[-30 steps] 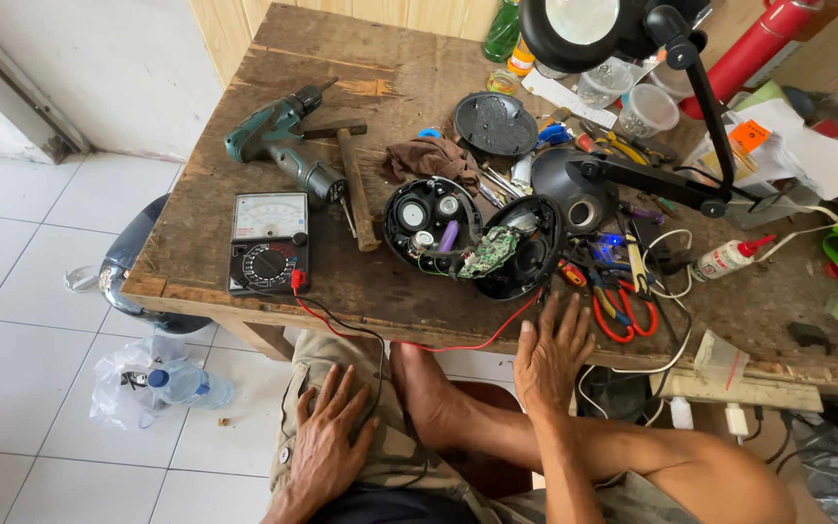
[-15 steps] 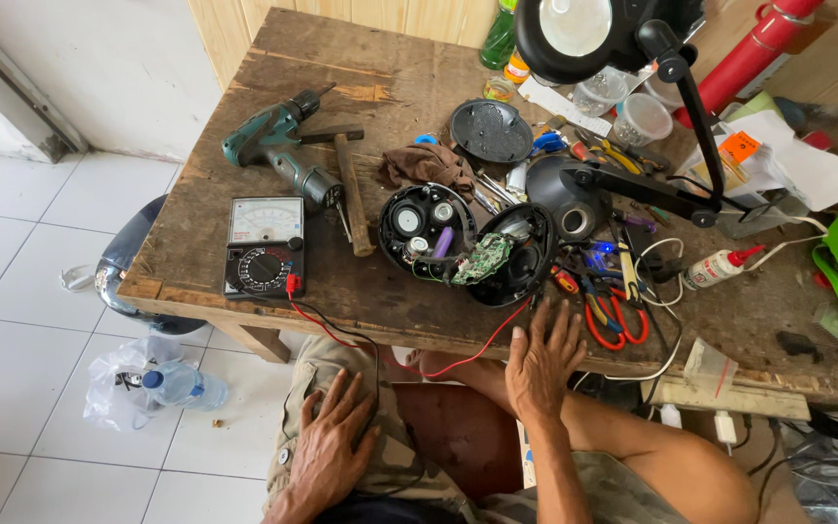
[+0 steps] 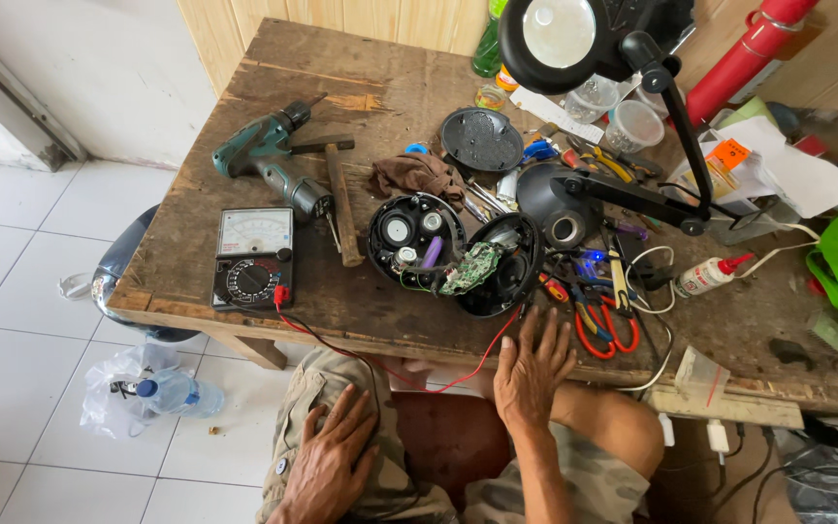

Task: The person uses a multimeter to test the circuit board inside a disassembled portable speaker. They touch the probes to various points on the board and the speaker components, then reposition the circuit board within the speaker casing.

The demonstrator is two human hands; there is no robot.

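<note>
While the right hand [image 3: 532,374] lies flat with its fingers spread on the front edge of the wooden bench [image 3: 196,243], holding nothing, the opened round black device [image 3: 456,254] sits just beyond its fingertips, slightly to the left and farther onto the bench. That device lies in two halves side by side: the left half shows round parts and a purple cylinder inside, the right half carries a green circuit board [image 3: 472,267]. A red wire [image 3: 467,374] runs from the device over the bench edge, passing just left of the right hand. Orange-handled pliers [image 3: 605,325] lie just right of the fingertips. The left hand [image 3: 327,466] rests open, fingers spread, on the person's thigh below the bench, well apart from the device. Farther left on the bench lies an analogue multimeter [image 3: 252,257], with a hammer [image 3: 341,199] and a green cordless drill [image 3: 269,160] beyond it. A black magnifier lamp [image 3: 560,39] on a jointed arm stands over the far right part.
</note>
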